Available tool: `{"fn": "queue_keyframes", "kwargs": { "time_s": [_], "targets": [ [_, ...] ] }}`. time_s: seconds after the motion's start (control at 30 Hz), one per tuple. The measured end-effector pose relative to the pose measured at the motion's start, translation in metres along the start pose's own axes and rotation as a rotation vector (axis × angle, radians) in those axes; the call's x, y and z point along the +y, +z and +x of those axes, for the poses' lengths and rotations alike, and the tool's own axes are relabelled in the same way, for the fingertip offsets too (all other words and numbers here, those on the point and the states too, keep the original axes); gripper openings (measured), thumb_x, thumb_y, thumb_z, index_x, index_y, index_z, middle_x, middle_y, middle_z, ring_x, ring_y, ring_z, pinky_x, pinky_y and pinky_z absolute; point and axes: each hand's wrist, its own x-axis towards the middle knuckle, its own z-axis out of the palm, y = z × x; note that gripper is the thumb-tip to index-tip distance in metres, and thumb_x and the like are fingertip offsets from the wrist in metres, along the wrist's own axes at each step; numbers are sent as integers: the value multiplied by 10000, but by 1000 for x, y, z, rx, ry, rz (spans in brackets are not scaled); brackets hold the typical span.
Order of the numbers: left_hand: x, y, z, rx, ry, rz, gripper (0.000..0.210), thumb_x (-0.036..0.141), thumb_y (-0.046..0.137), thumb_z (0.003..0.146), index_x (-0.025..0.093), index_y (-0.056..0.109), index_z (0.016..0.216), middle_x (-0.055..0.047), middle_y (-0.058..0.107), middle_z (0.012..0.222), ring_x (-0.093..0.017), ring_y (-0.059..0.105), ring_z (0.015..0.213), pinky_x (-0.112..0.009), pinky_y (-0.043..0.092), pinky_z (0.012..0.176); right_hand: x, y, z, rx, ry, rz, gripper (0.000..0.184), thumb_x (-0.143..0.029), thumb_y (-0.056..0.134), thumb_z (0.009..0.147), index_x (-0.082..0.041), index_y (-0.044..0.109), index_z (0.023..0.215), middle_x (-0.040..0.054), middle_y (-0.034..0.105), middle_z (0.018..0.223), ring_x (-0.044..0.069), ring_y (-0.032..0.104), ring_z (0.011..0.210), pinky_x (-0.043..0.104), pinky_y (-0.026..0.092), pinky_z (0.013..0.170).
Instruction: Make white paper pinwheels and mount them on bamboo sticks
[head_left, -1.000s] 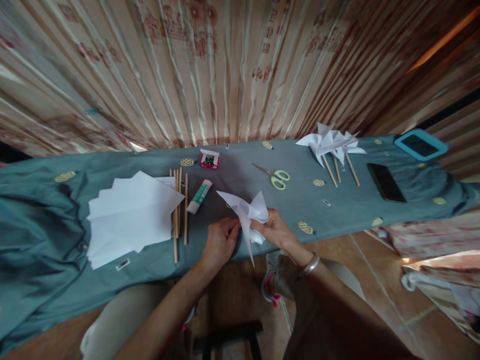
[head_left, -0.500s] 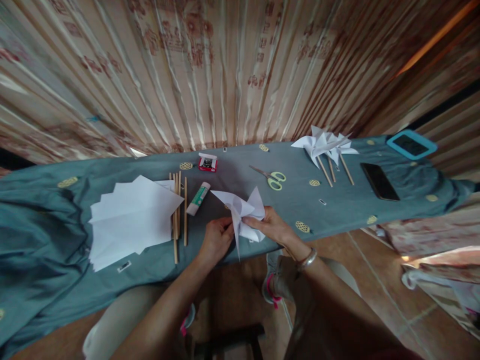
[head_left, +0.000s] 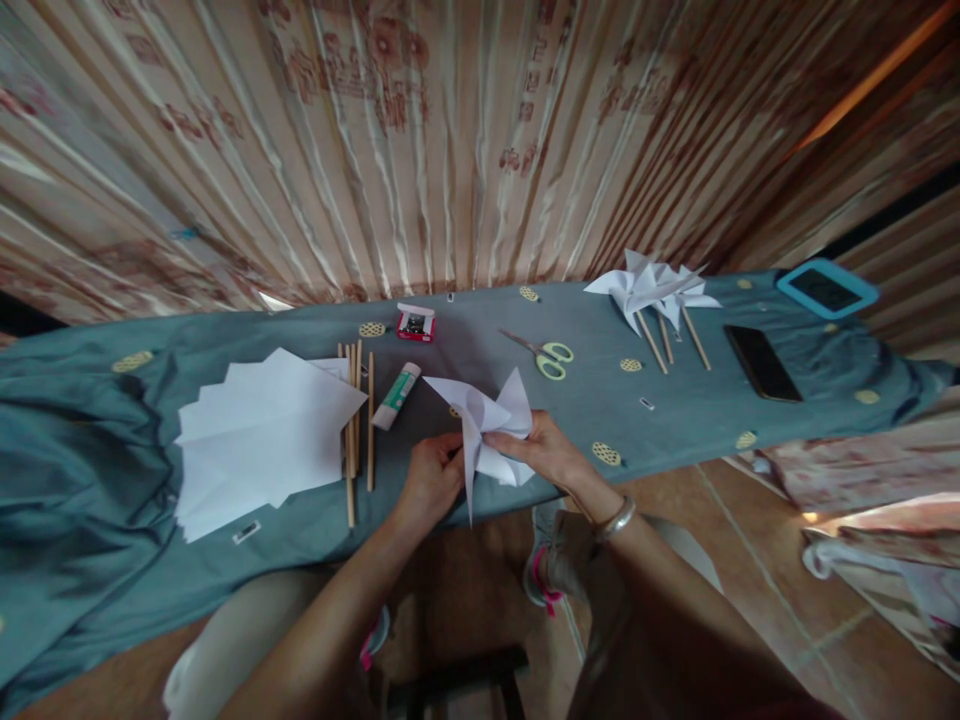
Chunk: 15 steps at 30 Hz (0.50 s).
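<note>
A white paper pinwheel (head_left: 491,415), its blades folded in toward the middle, is held over the near edge of the table. My right hand (head_left: 551,450) grips it from the right, thumb pressed on the centre and fingers behind the paper. On the other side, my left hand (head_left: 435,480) is closed, its fingertips at the left blade. That blade partly hides the fingertips, so what they pinch cannot be made out. A glue stick (head_left: 397,397) lies left of the pinwheel, and green-handled scissors (head_left: 551,358) lie beyond it.
White paper sheets (head_left: 255,440) lie fanned on the left, beside several wooden sticks (head_left: 351,430). A small red box (head_left: 415,324) stands open at the back. Toward the right are pinwheels on sticks (head_left: 649,290), a phone (head_left: 761,362) and a blue-framed device (head_left: 826,287). Curtains hang behind the table (head_left: 600,400).
The pinwheel has tilted very slightly in my hands, its lower left blade tip shifting a little left. Both hands keep their hold, and the things on the table stay in place.
</note>
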Motion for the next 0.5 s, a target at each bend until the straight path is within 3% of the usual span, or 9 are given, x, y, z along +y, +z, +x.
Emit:
{"fn": "queue_keyframes", "kwargs": {
  "time_s": [0.17,0.5],
  "targets": [
    [1,-1,-1,33,-2,45,393,468,592,678,107,658,538,2,513,488,-152,468,570,-236,359,531,2,-1,1,18,12,-19,371,-456,780,624,-123,708,772,9,661,664,126,556,578,243,430,541],
    [0,-1,-1,-3,-10,-8,346,425,591,673,107,689,579,-5,581,551,-151,495,588,-229,372,538,-2,-3,-1,21,-2,-22,345,-443,783,620,-139,699,757,1,640,658,110,522,561,231,407,505]
  ]
}}
